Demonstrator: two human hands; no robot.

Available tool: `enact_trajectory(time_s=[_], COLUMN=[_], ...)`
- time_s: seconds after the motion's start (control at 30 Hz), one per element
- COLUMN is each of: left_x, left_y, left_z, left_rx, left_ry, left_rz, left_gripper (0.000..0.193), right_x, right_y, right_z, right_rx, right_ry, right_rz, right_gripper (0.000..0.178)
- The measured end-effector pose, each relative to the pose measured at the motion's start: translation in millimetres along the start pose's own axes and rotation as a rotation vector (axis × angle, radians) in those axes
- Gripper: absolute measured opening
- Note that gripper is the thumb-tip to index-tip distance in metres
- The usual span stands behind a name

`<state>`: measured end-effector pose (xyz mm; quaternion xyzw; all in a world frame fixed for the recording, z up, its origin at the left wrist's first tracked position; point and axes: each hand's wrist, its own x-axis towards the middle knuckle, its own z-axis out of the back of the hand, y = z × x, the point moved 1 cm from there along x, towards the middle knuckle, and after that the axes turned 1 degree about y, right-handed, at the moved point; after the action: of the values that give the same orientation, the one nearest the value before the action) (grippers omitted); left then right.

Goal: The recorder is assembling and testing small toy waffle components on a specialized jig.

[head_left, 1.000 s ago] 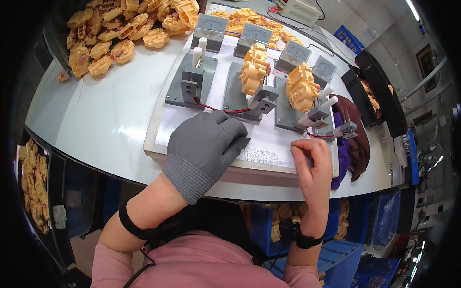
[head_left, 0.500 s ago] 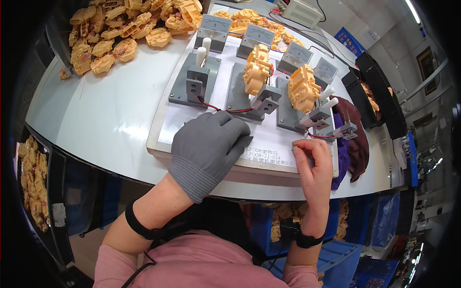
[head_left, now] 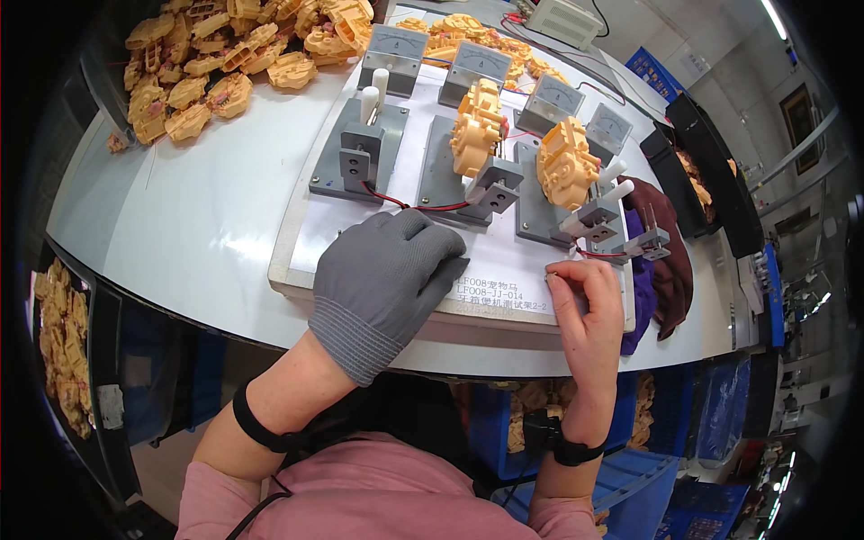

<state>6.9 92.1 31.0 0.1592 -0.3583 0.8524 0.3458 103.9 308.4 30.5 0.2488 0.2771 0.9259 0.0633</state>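
Observation:
My left hand [head_left: 382, 283], in a grey knit glove, rests on the front of a white test board [head_left: 290, 270]. Its fingers are loosely bent, the thumb apart, and no object shows in it. At the board's front right, my bare right hand [head_left: 589, 301] has thumb and forefinger tips together; anything between them is too small to make out. Beyond the hands stand grey fixtures. One tan plastic gearbox housing [head_left: 477, 130] sits on the middle fixture [head_left: 436, 171] and another tan housing [head_left: 567, 166] on the right one. The left fixture [head_left: 328, 166] with white posts carries no housing.
Analog meters [head_left: 393, 54] line the board's back. Many tan housings [head_left: 229, 94] are heaped at the left. Red and black wires [head_left: 396, 202] cross near my left hand. Purple and brown cloths [head_left: 661, 261] lie at the right. Blue crates [head_left: 490, 423] stand under the table.
The view has shifted slightly, so the board sits a little further left in the picture. Both hands keep nearly the same pose, and the housings stay on their fixtures.

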Motion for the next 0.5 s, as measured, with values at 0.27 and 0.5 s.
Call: enact_trajectory(time_s=[0.27, 0.5], left_x=[0.5, 0.1], left_y=[-0.8, -0.6], left_z=[-0.6, -1.4], left_rx=[0.003, 0.010], left_ry=[0.010, 0.006], left_rz=[0.010, 0.001], left_gripper=[0.013, 0.013], right_x=[0.0, -0.7], right_y=[-1.4, -3.1], right_z=[0.6, 0.1], right_rx=[0.000, -0.009], right_ry=[0.000, -0.001], right_rz=[0.000, 0.005], right_gripper=[0.011, 0.011])
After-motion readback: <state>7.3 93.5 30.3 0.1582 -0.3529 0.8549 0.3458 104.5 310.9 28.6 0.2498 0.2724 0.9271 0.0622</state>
